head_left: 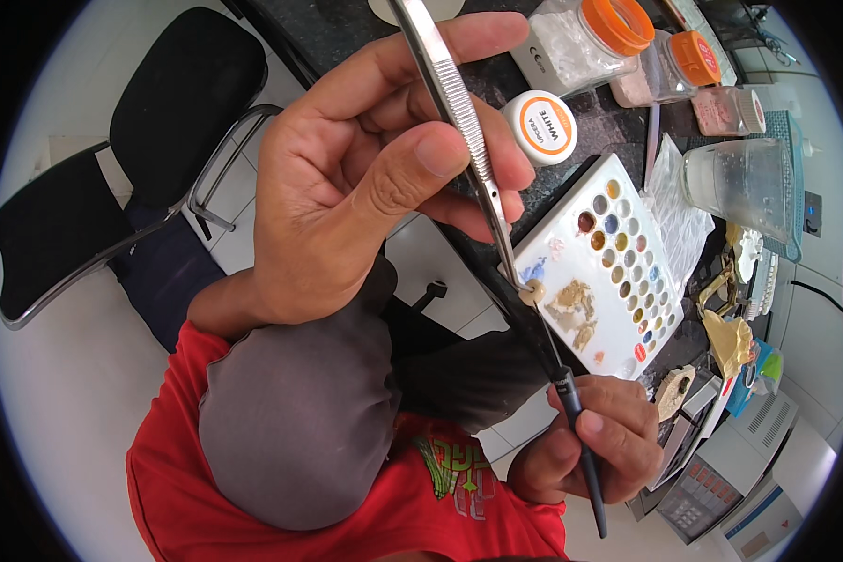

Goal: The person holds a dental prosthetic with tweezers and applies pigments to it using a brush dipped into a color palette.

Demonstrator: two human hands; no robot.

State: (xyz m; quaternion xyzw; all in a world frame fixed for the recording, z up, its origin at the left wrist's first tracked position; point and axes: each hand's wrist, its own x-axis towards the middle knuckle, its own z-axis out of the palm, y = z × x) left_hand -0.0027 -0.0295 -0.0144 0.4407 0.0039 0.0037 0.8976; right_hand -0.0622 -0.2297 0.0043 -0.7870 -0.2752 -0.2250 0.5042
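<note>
The small beige piece [533, 292] sits at the tips of the tweezers [458, 103], by the near left edge of the palette [573, 266]; whether it touches the palette I can't tell. The likeliest trouble is the piece slipping or springing out: it seems held by a small area at the tips, so an uneven squeeze, a twist of the wrist or a hard push from the brush [569, 398] could free it. If the tips dip, it might also pick up unwanted colour from the blue smear [535, 270] close by.

The piece lies beyond the fingertips of the left hand [347, 187], toward the lower right, and is not touched by them. That hand pinches the tweezers between thumb and fingers, index finger stretched out. The right hand [601, 438] grips the brush handle, its tip pointing up close to the piece; contact is too small to judge.

Farther out on the dark table [598, 129] stand a white-lidded jar [540, 128], orange-topped jars [585, 47] and a clear cup [740, 183].
</note>
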